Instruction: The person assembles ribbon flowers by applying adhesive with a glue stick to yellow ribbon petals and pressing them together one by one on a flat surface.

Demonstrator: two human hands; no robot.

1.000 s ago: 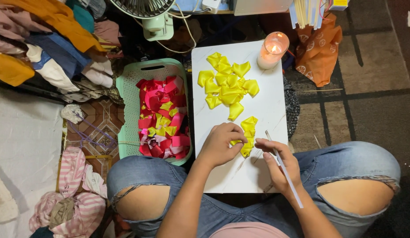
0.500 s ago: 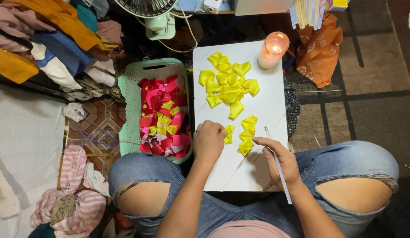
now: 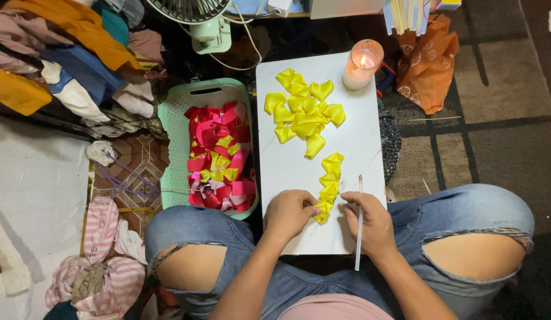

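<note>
Both hands closed in — left hand (image 3: 290,211) pinches yellow ribbon strip (image 3: 329,186), right hand (image 3: 370,222) grips stick (image 3: 359,225).

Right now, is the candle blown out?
No, the candle on the white board shows a small bright flame.

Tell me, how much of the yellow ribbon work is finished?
A pile of folded yellow ribbon petals sits finished near the lit candle. In hand: the left hand pinches the bottom end of a strip of joined petals, while the right hand holds a thin white stick. Left: the green basket holds many loose red, pink and yellow pieces.
</note>
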